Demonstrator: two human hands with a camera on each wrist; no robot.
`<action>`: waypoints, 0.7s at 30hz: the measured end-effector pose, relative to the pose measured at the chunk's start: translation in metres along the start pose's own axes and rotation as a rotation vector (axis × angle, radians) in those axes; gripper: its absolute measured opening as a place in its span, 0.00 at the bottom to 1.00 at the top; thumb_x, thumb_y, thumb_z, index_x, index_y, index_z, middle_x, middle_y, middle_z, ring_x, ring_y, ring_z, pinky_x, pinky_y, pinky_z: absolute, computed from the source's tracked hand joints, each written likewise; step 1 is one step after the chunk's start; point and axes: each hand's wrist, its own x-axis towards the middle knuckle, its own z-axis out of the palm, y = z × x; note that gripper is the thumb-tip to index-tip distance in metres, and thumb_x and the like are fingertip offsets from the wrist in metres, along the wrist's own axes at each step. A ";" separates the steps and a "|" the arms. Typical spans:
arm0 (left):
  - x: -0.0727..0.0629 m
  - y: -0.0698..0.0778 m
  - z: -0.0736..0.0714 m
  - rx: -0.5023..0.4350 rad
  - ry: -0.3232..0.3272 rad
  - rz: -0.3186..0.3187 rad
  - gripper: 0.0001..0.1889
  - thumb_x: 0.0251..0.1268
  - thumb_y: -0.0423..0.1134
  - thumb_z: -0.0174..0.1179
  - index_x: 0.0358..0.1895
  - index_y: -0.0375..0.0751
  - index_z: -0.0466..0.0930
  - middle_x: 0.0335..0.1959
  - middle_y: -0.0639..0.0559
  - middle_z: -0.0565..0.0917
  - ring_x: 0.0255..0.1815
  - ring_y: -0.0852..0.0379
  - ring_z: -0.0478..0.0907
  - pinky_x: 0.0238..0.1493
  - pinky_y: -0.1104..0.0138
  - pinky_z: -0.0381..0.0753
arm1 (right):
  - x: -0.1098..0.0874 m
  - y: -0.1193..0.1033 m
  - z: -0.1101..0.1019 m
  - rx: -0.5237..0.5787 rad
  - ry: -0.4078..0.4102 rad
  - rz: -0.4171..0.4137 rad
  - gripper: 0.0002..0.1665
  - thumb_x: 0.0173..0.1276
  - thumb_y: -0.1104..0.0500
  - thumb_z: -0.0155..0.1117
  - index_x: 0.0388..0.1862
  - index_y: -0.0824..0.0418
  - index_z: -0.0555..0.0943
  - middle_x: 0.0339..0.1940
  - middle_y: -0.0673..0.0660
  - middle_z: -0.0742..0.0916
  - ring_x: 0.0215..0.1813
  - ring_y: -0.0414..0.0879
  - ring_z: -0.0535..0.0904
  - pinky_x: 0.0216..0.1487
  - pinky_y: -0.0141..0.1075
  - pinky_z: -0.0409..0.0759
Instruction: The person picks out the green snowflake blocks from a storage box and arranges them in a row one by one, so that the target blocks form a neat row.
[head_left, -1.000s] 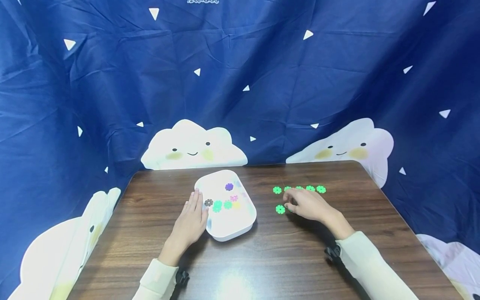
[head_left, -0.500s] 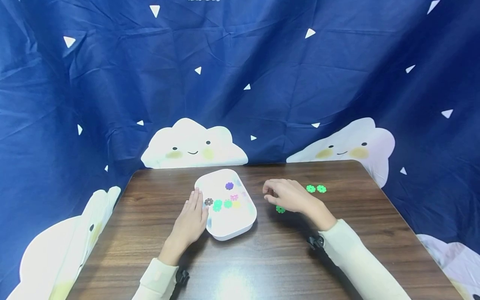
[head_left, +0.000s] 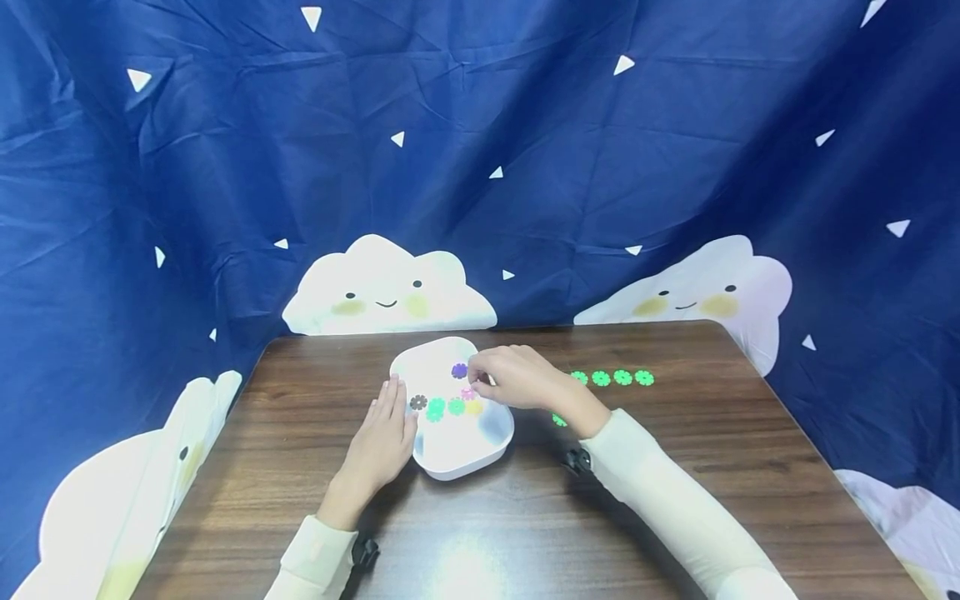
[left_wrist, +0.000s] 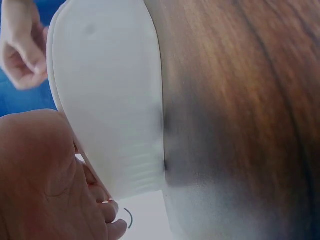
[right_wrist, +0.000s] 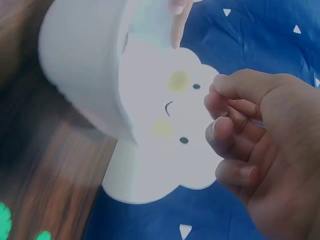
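A white tray stands on the table with flower-shaped plastic discs in it: a purple disc, a dark disc, teal discs, a pink disc and a yellow disc. My left hand lies with straight fingers along the tray's left rim. Over the right rim hangs my right hand, its fingertips above the tray near the purple and pink discs. In the right wrist view its fingers are loosely bent, with nothing between them.
Green discs lie in a row on the wooden table, right of the tray. One more green disc sits nearer, partly hidden by the right forearm. Behind the table hangs a blue curtain with clouds.
My right hand has moved left from the green discs to above the tray, uncovering part of their row. The left hand and the tray have stayed in place.
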 end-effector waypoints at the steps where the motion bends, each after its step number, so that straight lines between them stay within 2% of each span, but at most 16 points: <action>1: 0.000 0.000 0.000 -0.001 -0.002 -0.001 0.35 0.88 0.46 0.38 0.84 0.25 0.48 0.88 0.32 0.48 0.90 0.35 0.47 0.87 0.43 0.54 | 0.005 -0.003 0.000 0.003 -0.006 -0.009 0.04 0.75 0.56 0.68 0.38 0.48 0.84 0.36 0.42 0.87 0.31 0.37 0.74 0.29 0.31 0.71; 11: 0.000 -0.002 0.001 -0.006 -0.008 0.005 0.35 0.88 0.47 0.37 0.84 0.24 0.48 0.88 0.32 0.47 0.90 0.35 0.47 0.88 0.42 0.53 | 0.046 -0.015 0.012 0.019 -0.059 -0.065 0.06 0.75 0.57 0.68 0.35 0.48 0.85 0.31 0.41 0.85 0.32 0.37 0.77 0.31 0.32 0.75; 21: 0.001 -0.001 -0.001 -0.005 -0.001 0.008 0.34 0.88 0.44 0.40 0.84 0.23 0.50 0.88 0.31 0.48 0.89 0.35 0.47 0.87 0.41 0.53 | 0.075 -0.011 0.030 -0.016 -0.154 -0.035 0.03 0.76 0.55 0.68 0.41 0.49 0.88 0.32 0.44 0.86 0.37 0.39 0.78 0.37 0.33 0.78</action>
